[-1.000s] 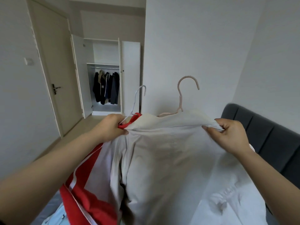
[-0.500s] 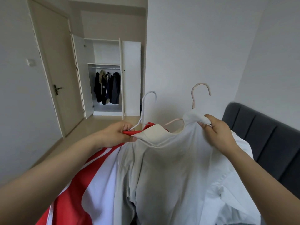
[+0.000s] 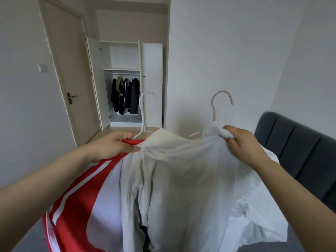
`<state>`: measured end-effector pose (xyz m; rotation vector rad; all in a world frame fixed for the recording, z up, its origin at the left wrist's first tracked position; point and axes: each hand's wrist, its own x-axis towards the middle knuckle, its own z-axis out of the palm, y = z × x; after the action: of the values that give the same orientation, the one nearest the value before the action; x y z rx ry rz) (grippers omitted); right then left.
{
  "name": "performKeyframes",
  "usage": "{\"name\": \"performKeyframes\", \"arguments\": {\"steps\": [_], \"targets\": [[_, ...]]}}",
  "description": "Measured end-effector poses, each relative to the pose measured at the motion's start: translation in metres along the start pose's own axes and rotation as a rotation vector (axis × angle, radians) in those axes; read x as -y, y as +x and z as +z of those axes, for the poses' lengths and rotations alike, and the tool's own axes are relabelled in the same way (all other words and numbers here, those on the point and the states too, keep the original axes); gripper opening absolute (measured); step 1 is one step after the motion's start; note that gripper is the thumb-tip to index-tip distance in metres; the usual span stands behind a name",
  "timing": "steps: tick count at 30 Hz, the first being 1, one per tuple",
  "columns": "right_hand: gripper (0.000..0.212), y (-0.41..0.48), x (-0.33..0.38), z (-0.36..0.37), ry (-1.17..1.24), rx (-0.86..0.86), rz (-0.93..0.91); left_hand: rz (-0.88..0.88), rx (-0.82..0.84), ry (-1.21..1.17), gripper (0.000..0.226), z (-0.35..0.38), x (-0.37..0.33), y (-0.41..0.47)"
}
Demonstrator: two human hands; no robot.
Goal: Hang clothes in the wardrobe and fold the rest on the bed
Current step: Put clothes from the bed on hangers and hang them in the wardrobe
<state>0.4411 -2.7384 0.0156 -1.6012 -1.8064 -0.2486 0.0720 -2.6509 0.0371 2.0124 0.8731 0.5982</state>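
Left hand: grips the red edge of the red-and-white garment together with the near shoulder of the pale shirt, thumb pressed on top, just below the white hanger. Right hand: pinches a bunched wad of the shirt's collar at the foot of the pink hanger. Has shifted inward within the last second, from the right shoulder edge to the collar, with both hooks now standing more upright. Reads as settling the neck onto the hanger, not folding. Holds the clothes up near the dark headboard, well apart from the open wardrobe at far left, with dark jackets already on its rail. Leaves carrying and hooking yet to do.
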Motion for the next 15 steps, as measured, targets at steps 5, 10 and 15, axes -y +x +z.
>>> {"name": "performKeyframes", "arguments": {"steps": [5,10,15], "targets": [[0.022,0.006,0.036,0.015,0.016,0.073,-0.184,0.014,0.035,0.089,0.032,0.019,-0.019,0.011],[0.02,0.017,0.036,0.017,0.069,0.03,-0.181,-0.023,0.045,-0.07,0.024,0.03,-0.024,0.011],[0.018,0.018,0.038,0.029,0.193,0.035,-0.118,-0.056,0.023,0.045,0.026,0.054,-0.015,0.005]]}}
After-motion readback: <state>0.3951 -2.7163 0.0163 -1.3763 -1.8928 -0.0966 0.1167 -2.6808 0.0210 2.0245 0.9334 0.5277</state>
